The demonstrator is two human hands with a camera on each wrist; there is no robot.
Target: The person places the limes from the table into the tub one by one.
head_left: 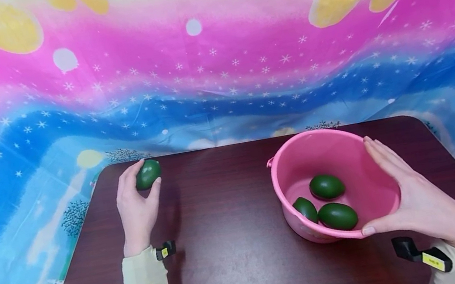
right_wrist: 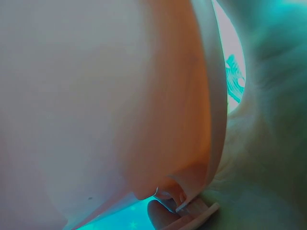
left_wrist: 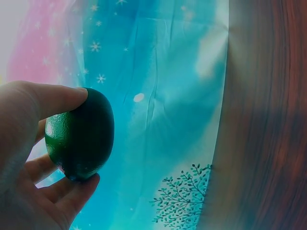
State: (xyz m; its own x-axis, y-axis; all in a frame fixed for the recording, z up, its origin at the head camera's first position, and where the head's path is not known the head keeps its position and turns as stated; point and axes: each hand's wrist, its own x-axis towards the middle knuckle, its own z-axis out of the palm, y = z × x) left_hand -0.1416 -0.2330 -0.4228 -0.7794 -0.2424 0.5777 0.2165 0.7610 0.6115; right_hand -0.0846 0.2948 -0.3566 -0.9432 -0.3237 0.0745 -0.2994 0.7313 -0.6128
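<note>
In the head view my left hand (head_left: 138,208) pinches a dark green avocado (head_left: 148,174) between thumb and fingers, raised at the left back of the table. The left wrist view shows that glossy avocado (left_wrist: 81,136) up close, with the thumb on top and fingertips below. My right hand (head_left: 425,198) grips the rim of a pink bucket (head_left: 346,141), thumb at the near side and fingers at the right. Inside the bucket lie three more avocados (head_left: 327,187). The bucket's wall (right_wrist: 96,96) fills most of the right wrist view.
Both hands work over a dark reddish-brown wooden table (head_left: 220,204). Behind and beside it hangs a pink and blue cloth (head_left: 240,58) printed with snowflakes. A small handle lug (head_left: 270,162) sticks out from the bucket's left rim.
</note>
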